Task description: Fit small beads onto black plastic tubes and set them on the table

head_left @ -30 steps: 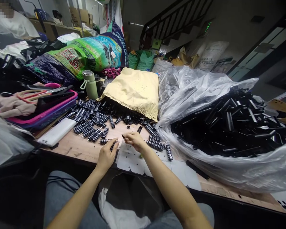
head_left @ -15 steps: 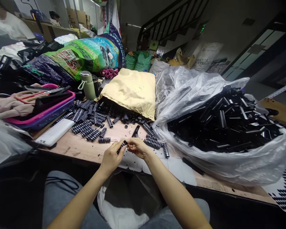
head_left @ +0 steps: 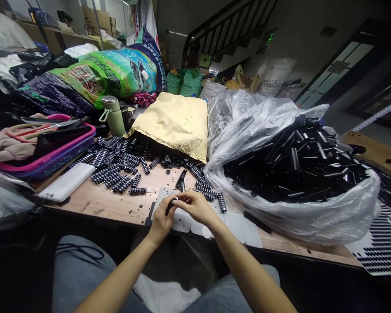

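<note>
The right hand (head_left: 198,206) has come against the left hand (head_left: 163,221), which clamps a small black piece (head_left: 170,206), mostly hidden. I can't tell whether the right pinches it.

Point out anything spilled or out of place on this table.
Small black bits lie scattered loose on the wooden tabletop, apart from the patterned rolls, so they look spilled. Nothing looks plainly damaged.

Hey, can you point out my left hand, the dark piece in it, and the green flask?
left hand (head_left: 162,222): head view, back of the hand
dark piece (head_left: 170,207): head view, its visible part between the fingers
green flask (head_left: 116,122): head view, middle of its body
</note>
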Tool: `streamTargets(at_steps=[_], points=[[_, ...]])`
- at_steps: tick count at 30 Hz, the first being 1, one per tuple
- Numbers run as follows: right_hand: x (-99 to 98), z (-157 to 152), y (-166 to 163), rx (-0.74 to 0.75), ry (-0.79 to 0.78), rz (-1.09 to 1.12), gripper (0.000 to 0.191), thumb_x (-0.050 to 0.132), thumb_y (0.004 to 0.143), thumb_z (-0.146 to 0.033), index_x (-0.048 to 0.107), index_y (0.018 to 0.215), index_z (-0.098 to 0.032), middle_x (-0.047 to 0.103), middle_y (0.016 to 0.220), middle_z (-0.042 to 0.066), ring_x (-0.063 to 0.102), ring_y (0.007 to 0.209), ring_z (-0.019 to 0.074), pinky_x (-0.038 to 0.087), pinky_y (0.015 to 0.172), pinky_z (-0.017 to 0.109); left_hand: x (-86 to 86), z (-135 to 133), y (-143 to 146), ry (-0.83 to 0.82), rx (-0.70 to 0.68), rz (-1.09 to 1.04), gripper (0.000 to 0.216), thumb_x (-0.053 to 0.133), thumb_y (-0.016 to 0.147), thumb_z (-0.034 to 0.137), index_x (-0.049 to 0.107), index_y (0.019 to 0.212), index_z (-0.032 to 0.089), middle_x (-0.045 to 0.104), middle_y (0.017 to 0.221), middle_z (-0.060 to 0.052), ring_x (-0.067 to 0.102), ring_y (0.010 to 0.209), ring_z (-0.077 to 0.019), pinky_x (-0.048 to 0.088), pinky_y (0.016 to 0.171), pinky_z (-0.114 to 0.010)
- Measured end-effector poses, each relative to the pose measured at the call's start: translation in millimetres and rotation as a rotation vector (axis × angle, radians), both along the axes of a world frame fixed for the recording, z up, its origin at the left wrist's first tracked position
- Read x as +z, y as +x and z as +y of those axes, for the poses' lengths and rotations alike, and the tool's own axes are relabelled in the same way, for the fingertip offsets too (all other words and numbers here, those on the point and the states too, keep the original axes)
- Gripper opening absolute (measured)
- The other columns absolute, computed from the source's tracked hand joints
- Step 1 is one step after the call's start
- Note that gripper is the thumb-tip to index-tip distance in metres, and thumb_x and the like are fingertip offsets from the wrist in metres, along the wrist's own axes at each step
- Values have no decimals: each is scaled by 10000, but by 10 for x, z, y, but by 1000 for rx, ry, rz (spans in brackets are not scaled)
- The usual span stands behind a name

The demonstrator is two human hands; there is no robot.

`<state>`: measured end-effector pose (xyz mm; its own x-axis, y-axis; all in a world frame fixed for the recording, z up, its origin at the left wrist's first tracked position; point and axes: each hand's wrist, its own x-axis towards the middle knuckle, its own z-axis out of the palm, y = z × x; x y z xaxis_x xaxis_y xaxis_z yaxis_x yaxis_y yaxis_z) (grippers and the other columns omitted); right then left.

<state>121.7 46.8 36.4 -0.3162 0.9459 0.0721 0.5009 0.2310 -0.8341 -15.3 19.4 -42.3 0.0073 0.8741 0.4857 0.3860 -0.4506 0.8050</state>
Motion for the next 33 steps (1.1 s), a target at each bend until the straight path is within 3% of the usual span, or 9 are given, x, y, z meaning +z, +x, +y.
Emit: streamTargets(at_steps=[4,7,11,15,18,22,26,30,33], points=[[-176,69,98,-142,188,-305,236,550,789,-342,630,927,-168,637,829,48,575,766,148,451,695,258,8,14,-51,-15,-21,0,256,449,846,255,503,1093,217,584,1055,-71,535,1018,-191,423,891,-359],[-251,272,38,-127,230,-449,192,494,833,-277,616,930,-164,637,869,51,570,839,148,445,760,261,22,52,-40,-123,-34,-124,259,446,844,292,501,1083,209,581,1018,-76,564,934,-187,443,840,-358],[-307,747,-290,-96,246,-506,207,445,861,-203,588,1001,-149,599,1030,89,517,1010,177,402,883,313,65,98,-13,-361,-4,-485,329,451,830,390,466,1100,203,558,820,-17,553,661,-113,469,635,-256],[-380,1169,-597,-59,204,-535,262,489,857,-288,531,1071,-144,552,1086,74,545,955,173,455,826,372,186,145,-129,-510,71,-735,405,475,774,513,495,1013,187,487,701,29,433,466,-58,351,396,-168],[-466,1211,-651,-60,176,-517,292,492,855,-319,512,1091,-148,540,1096,69,550,937,167,470,799,372,255,172,-296,-560,93,-628,441,509,738,536,537,968,160,478,653,36,396,419,-51,300,349,-162],[-587,929,-529,-92,143,-451,218,580,751,-184,584,957,-115,591,982,101,548,927,184,439,826,327,231,193,-420,-528,86,-404,452,525,738,496,597,1006,140,541,628,13,461,445,-83,387,423,-202],[-633,551,-387,-114,86,-331,123,575,686,-120,621,797,-144,636,863,77,573,875,186,433,812,313,160,173,-373,-456,83,-206,381,488,778,434,636,981,147,653,786,-64,606,706,-176,486,637,-278],[-598,297,-306,-155,-1,-122,119,600,677,-178,622,792,-156,667,769,37,618,744,151,480,713,269,135,101,-312,-398,28,4,359,450,817,374,608,1060,163,629,1061,-96,567,1001,-214,436,874,-344],[-553,184,-268,-182,-58,38,150,602,650,-169,627,796,-142,683,772,39,639,726,141,501,681,244,145,43,-280,-374,-10,119,364,425,836,356,584,1101,164,608,1109,-101,546,1046,-214,410,919,-362]])
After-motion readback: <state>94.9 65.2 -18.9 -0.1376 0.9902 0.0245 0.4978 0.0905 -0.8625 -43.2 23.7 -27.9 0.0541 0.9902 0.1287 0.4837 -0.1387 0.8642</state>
